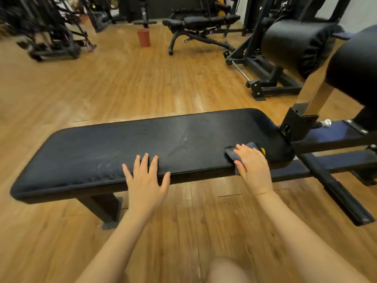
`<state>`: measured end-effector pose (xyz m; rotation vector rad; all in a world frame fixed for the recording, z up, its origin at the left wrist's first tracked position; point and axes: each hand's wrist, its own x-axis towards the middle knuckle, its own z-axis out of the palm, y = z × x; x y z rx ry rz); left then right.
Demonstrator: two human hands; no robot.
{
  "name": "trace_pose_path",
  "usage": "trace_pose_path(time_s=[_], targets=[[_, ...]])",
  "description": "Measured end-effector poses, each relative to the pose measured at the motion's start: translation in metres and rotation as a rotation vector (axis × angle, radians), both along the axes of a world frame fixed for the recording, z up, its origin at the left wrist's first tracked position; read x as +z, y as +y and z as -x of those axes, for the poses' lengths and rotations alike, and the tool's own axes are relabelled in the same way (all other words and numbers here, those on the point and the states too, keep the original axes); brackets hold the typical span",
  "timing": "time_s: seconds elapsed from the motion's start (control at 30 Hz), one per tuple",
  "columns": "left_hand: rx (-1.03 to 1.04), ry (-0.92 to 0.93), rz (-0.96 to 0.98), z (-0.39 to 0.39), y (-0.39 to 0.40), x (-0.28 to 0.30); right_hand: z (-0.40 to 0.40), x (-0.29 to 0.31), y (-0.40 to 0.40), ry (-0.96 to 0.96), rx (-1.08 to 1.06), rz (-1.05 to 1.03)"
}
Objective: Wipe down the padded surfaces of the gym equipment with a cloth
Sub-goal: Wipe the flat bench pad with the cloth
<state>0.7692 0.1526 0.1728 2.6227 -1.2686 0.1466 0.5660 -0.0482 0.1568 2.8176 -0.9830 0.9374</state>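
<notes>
A long black padded bench (114, 148) runs across the view in front of me, with faint streaks on its top. My left hand (145, 176) rests flat on the bench's near edge, fingers spread and straight. My right hand (252, 166) presses a grey cloth (231, 153) onto the right end of the pad, fingers extended over it; part of the cloth hangs over the near edge. A bit of yellow shows at the cloth's far side.
Two black padded rollers (291, 43) on a steel frame (306, 119) stand at the right. Another black adjustable bench (204, 23) and a brown bin (143, 37) sit farther back. Dark machines (47, 27) fill the far left. The floor is wood planks.
</notes>
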Motion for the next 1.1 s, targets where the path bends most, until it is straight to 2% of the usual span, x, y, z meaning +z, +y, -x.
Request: trace_pose_path(time_s=[0.1,0.17,0.27,0.33,0.43,0.57,0.8,0.93,1.1], targets=[[0.033,-0.018,-0.001,0.001,0.013,-0.007,0.027,-0.003,-0.005,0.005,0.095,-0.005],[0.019,-0.035,-0.004,-0.001,0.017,-0.008,0.039,-0.005,-0.010,0.019,0.071,0.004],[0.023,-0.040,-0.021,-0.002,0.016,-0.011,0.016,-0.008,-0.001,0.117,0.083,0.124],[0.026,-0.053,-0.033,-0.003,0.015,-0.010,-0.019,-0.013,0.023,0.201,0.201,0.239],[0.008,-0.053,-0.079,-0.004,0.018,-0.009,-0.054,-0.013,0.052,0.198,0.337,0.263],[-0.012,-0.019,-0.104,-0.006,0.018,-0.004,-0.025,-0.011,0.027,0.282,0.308,0.310],[-0.026,-0.001,-0.114,-0.006,0.018,-0.002,0.024,-0.010,-0.010,0.168,0.122,0.152],[-0.028,0.001,-0.105,-0.006,0.017,-0.003,-0.008,-0.012,0.023,0.003,-0.011,0.056],[-0.008,-0.005,-0.083,-0.004,0.016,-0.006,-0.087,-0.020,0.081,0.000,0.271,0.160]])
